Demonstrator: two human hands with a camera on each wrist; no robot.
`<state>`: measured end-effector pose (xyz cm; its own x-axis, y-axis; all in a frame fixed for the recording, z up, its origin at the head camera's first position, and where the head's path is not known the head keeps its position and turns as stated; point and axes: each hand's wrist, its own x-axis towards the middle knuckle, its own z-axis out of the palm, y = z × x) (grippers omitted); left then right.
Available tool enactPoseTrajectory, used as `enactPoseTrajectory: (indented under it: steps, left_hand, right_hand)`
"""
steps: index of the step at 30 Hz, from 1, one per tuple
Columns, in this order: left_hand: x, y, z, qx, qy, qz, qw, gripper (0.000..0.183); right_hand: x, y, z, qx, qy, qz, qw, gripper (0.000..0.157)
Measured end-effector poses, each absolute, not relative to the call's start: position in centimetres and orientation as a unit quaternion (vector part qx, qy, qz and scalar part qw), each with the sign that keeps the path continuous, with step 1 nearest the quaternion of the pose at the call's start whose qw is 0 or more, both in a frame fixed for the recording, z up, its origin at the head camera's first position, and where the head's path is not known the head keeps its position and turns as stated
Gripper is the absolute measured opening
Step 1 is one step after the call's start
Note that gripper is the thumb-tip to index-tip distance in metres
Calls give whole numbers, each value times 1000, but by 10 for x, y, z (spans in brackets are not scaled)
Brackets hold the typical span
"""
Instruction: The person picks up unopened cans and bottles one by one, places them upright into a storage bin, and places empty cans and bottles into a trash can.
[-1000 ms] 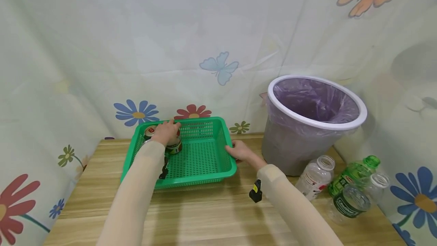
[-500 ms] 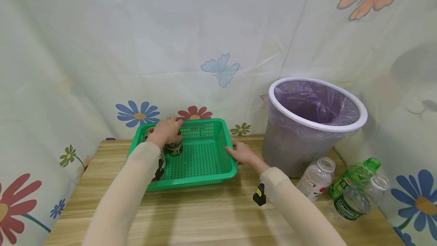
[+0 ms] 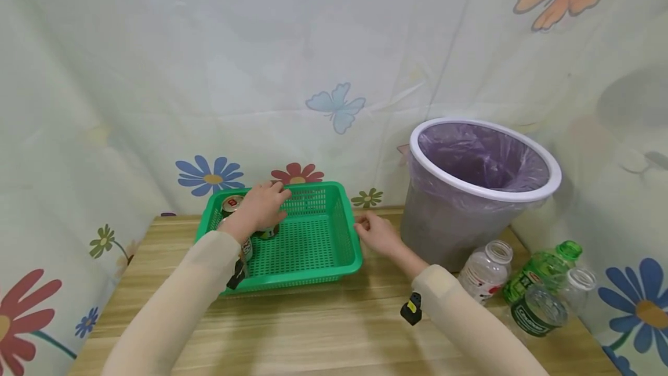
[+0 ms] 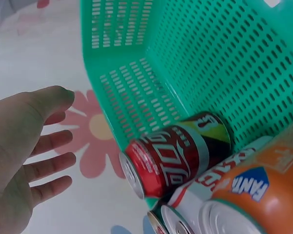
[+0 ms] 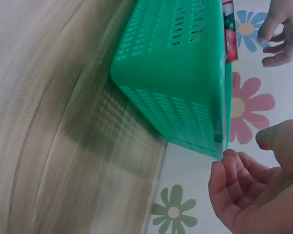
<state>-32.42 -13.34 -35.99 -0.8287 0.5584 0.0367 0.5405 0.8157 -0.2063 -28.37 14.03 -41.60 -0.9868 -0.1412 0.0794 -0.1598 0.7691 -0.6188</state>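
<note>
- Over the left half of the green plastic basket [image 3: 292, 278], the left hand [image 3: 263, 206] hovers with its fingers spread and relaxed, released and holding nothing.
- Just outside the basket's right end is the right hand [image 3: 382, 234], its fingers loosely bent and its thumb apart, with nothing in its grasp; whether a fingertip touches the rim cannot be told.
- The basket sits on the wood-grain table [image 3: 313, 329], close to the back wall.
- Soda cans stand together in its left part: a red can with white lettering [image 4: 171, 158], a white can with red lettering [image 4: 198, 191], an orange Fanta can [image 4: 271, 180] and a dark can with a silver top [image 3: 231, 205].
- The left hand is nearest to these cans, apart from the red one in the left wrist view.
- Right of the basket stands a grey trash bin [image 3: 433, 231] with a white rim and a purple bag [image 3: 459, 149].
- Near the bin are a clear bottle with a red-and-white label [image 3: 484, 271], a green bottle [image 3: 540, 268] and a clear bottle with a dark green label [image 3: 537, 313].
- Behind everything hangs a pale wall covering [image 3: 250, 74] printed with flowers and butterflies.
</note>
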Motion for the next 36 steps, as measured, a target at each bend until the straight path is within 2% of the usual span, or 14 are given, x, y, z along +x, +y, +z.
enactPoseTrajectory:
  steps: [5,12,16,25,36]
  left_hand:
    - [-315,-125,-363,-311,-943,97,73,45]
    - [-302,-114,-365,-353,-927,71,109,38]
    - [-295,-107,-366,-370,-918,67,125,36]
    - [-283,-88,-374,-412,-888,35,203,31]
    - [-276,-59,-376,-424,-884,-13,195,27]
  right_hand:
    - [-274,145,-410,114,-933,336,56,16]
    - [-263,153,-408,161,-918,351,93,9]
    - [-253,157,-407,190,-912,348,107,7]
    - [-226,172,-412,211,-909,331,143,4]
    - [-200,194,-419,249,-900,304,187,13]
